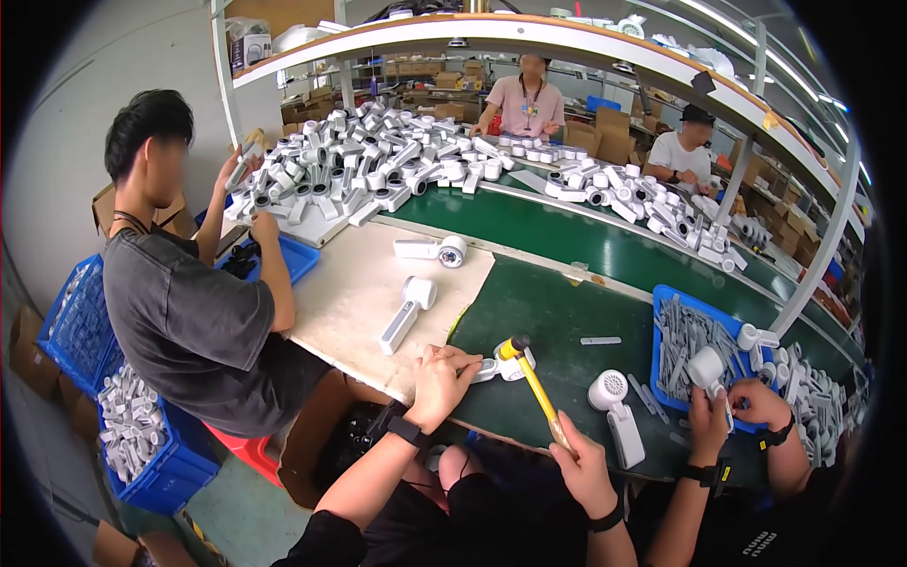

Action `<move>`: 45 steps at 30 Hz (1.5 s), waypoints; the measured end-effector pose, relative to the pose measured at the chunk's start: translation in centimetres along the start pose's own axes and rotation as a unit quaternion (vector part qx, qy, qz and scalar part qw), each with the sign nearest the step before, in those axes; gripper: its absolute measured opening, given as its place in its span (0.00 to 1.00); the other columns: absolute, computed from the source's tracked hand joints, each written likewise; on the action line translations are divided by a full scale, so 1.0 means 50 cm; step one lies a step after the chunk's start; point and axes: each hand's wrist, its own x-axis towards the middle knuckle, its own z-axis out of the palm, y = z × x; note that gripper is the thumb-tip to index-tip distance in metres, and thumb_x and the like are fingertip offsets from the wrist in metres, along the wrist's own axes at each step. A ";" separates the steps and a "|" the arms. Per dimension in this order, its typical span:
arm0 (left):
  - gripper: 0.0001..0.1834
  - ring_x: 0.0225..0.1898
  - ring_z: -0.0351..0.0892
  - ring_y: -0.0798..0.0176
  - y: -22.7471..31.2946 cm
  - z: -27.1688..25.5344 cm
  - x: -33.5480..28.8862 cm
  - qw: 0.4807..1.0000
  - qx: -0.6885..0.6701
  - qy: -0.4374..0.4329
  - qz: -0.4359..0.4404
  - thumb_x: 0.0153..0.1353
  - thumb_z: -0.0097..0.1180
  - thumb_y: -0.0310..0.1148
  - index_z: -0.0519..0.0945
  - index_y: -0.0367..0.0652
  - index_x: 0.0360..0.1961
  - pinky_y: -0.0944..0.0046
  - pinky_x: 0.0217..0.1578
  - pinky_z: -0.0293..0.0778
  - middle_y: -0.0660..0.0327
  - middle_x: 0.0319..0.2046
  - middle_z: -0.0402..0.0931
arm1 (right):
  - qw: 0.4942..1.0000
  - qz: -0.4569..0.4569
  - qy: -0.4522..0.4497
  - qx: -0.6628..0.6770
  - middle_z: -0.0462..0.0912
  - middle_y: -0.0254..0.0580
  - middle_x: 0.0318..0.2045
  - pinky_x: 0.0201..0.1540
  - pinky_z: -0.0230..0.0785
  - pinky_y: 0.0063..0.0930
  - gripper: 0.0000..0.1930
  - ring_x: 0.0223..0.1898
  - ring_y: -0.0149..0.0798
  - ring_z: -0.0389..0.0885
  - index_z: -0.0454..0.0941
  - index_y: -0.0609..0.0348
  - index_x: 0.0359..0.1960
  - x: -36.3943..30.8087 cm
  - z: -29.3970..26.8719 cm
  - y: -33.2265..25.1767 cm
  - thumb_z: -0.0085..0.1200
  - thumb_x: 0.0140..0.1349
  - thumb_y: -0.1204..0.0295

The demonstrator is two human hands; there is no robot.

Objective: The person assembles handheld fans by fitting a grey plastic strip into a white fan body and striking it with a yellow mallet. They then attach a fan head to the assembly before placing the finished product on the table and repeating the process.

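Observation:
My left hand (pixel 440 386) is closed on the handle end of a white handheld device (pixel 487 369), shaped like a small fan, lying at the green table's near edge. My right hand (pixel 584 472) grips a hammer (pixel 540 391) by its yellow handle. The hammer's yellow and black head is over the device's round end; whether they touch, I cannot tell. Farther off on the pale sheet lie two similar white devices, one pointing toward me (pixel 406 317) and one sideways (pixel 430 250). Another white device (pixel 619 416) with a round grille rests right of the hammer.
A blue tray (pixel 658 364) of grey strips stands at the right, where a co-worker's hands (pixel 709 420) hold a white device. Another person (pixel 189 274) sits at the left by a blue tray (pixel 300 263). A large heap of white devices (pixel 364 156) lies beyond, beneath a shelf (pixel 406 42).

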 end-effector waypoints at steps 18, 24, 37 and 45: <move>0.11 0.41 0.79 0.51 -0.014 0.023 0.019 0.978 -0.116 -0.076 -0.158 0.56 0.66 0.37 0.87 0.43 0.36 0.54 0.47 0.73 0.54 0.36 0.84 | 0.985 -0.066 -0.024 -0.160 0.80 0.53 0.33 0.37 0.72 0.38 0.26 0.33 0.53 0.81 0.71 0.57 0.64 0.059 -0.015 -0.037 0.56 0.61 0.78; 0.13 0.45 0.77 0.50 -0.024 0.005 0.001 0.980 -0.119 -0.062 -0.144 0.56 0.67 0.39 0.86 0.41 0.37 0.54 0.48 0.72 0.53 0.36 0.83 | 0.979 -0.063 -0.063 -0.182 0.81 0.54 0.36 0.39 0.72 0.35 0.28 0.34 0.51 0.82 0.68 0.63 0.65 0.061 -0.010 -0.049 0.56 0.62 0.79; 0.17 0.37 0.81 0.49 -0.088 -0.026 -0.025 0.992 -0.096 -0.069 -0.050 0.48 0.73 0.38 0.86 0.40 0.37 0.54 0.42 0.74 0.51 0.33 0.81 | 0.982 -0.070 -0.047 -0.167 0.79 0.51 0.32 0.36 0.72 0.40 0.27 0.33 0.53 0.80 0.70 0.58 0.64 0.033 0.038 -0.091 0.57 0.61 0.79; 0.20 0.40 0.82 0.51 -0.086 -0.038 -0.035 0.982 -0.137 -0.066 -0.111 0.46 0.76 0.40 0.86 0.40 0.37 0.56 0.45 0.74 0.53 0.34 0.83 | 0.978 -0.077 -0.079 -0.177 0.80 0.54 0.35 0.40 0.72 0.38 0.27 0.35 0.55 0.80 0.69 0.59 0.65 0.035 0.060 -0.074 0.56 0.62 0.79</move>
